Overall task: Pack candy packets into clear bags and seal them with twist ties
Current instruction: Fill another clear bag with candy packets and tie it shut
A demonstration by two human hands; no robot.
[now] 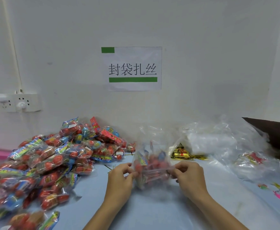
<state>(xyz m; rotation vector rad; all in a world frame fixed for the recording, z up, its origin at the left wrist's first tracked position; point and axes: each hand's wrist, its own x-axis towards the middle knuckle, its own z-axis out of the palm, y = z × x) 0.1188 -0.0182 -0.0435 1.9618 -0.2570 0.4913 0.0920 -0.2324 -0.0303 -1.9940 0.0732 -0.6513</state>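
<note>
While both hands' grips, left hand [121,175] and right hand [188,175], pinch it, the clear bag [150,165] holds red candy packets [152,161].

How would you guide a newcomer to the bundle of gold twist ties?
Start at the white paper sign on the wall and drop to the pale blue table. The shiny gold twist ties lie just beyond the right hand, the only metallic yellow among clear plastic.

Paper sign [132,68] taped to wall [202,47]: black characters "封袋扎丝" in one row, legible. Green block in sign's top left corner, green bar under the characters; neither carries text. Candy packets [56,155] piled on tabletop [152,209]: printed wrappers and small white stickers, too blurred to read.
</note>
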